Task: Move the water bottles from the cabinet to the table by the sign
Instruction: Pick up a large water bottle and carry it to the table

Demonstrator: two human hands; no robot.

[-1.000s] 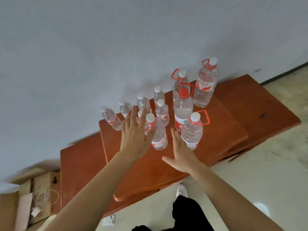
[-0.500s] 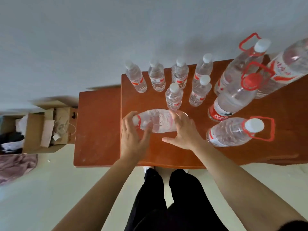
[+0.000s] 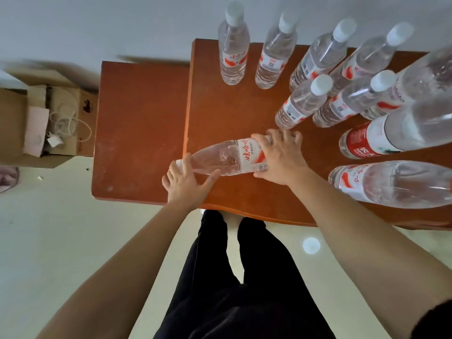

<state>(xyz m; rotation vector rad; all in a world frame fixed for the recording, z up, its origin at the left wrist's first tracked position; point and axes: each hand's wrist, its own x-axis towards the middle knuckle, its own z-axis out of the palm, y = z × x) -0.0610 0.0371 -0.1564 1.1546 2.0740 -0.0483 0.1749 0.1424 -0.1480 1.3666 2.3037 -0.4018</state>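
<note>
Bottle (image 3: 220,159) now sideways, seemingly between hands (image 3: 186,185) (image 3: 281,159)

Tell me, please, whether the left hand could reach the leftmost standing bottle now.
Probably yes, once freed: the left hand holds the lying bottle, but bare wood lies between it and the leftmost bottle.

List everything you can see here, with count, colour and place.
Small bottles: six, clear with white caps, upright at the back.
Large bottles: three, clear, red-and-white labels, right side.
Sideways bottle: one, clear, near front edge.
Wooden top: one, red-brown, centre.
Lower wooden top: one, red-brown, left of it.
Cardboard box: one, brown, floor at left.
Trousers: one pair, black, bottom centre.
Left hand: one, grips the bottle's neck.
Right hand: one, grips its labelled end.
</note>
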